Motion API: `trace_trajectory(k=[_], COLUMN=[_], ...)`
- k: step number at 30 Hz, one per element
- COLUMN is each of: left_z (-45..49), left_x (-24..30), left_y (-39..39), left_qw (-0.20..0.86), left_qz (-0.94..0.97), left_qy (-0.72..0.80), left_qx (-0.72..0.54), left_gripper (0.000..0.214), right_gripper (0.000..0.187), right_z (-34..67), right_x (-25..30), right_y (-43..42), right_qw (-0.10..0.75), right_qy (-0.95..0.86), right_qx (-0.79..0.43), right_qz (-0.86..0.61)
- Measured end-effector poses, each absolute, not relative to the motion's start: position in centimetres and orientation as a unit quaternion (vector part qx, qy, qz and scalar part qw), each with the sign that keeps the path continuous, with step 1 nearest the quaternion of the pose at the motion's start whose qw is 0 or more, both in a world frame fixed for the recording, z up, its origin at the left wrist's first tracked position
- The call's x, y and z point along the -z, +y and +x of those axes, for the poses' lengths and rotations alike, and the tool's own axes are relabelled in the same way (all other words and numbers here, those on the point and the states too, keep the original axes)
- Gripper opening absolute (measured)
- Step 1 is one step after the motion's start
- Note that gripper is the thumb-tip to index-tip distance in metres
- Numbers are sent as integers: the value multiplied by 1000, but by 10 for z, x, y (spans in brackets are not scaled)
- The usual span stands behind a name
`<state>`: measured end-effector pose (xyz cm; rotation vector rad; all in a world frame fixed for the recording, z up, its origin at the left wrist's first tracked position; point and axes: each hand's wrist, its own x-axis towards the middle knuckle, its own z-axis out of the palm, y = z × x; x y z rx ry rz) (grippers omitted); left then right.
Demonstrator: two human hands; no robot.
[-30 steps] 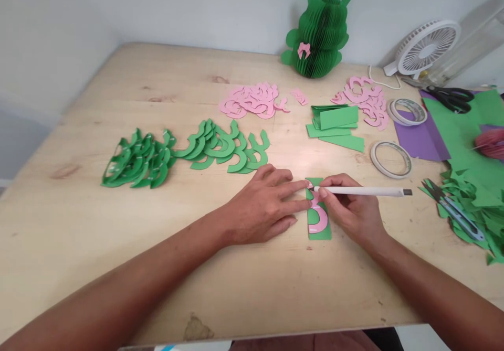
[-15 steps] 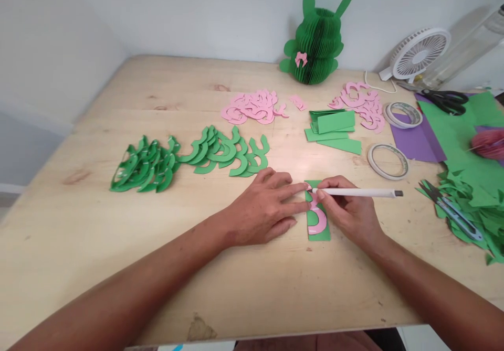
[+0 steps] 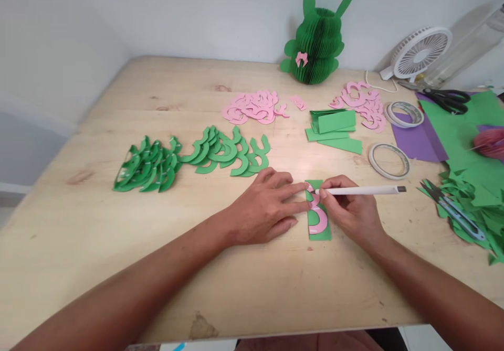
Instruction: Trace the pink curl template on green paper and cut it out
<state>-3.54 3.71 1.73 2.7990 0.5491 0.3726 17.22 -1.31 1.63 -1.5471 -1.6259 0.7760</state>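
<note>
A green paper strip (image 3: 315,234) lies near the table's front with a pink curved template (image 3: 319,223) on top of it. My left hand (image 3: 265,206) lies flat beside it, fingers stretched out and pressing the template's upper edge. My right hand (image 3: 350,212) is closed round a white pen (image 3: 364,190), whose tip touches the top of the pink template. To the left lie green cut shapes (image 3: 189,159) in a long row. Pink cut shapes (image 3: 254,105) lie further back.
A green paper rabbit (image 3: 317,39) stands at the back wall. Folded green strips (image 3: 334,128), two tape rolls (image 3: 389,160), a white fan (image 3: 419,52), black scissors (image 3: 447,99), small snips (image 3: 452,209), and purple and green sheets with scraps (image 3: 472,193) fill the right side.
The view has tilted slightly, showing more of the rabbit. Both hands stay on the strip; the pen tip has shifted only slightly at the template's top.
</note>
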Motion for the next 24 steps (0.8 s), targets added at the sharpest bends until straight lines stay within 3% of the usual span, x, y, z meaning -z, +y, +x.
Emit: trace_trajectory(k=[24], left_z=[-36], left_x=[-17], left_y=[37], left_qw=[137], left_qz=[964], left_qy=[193], left_qx=[-120], left_gripper=[35], right_gripper=[6], right_z=[171], right_x=[-17], right_y=[-13], right_qw=[359], right_qy=[-625], right_qx=[-320], right_qz=[-615])
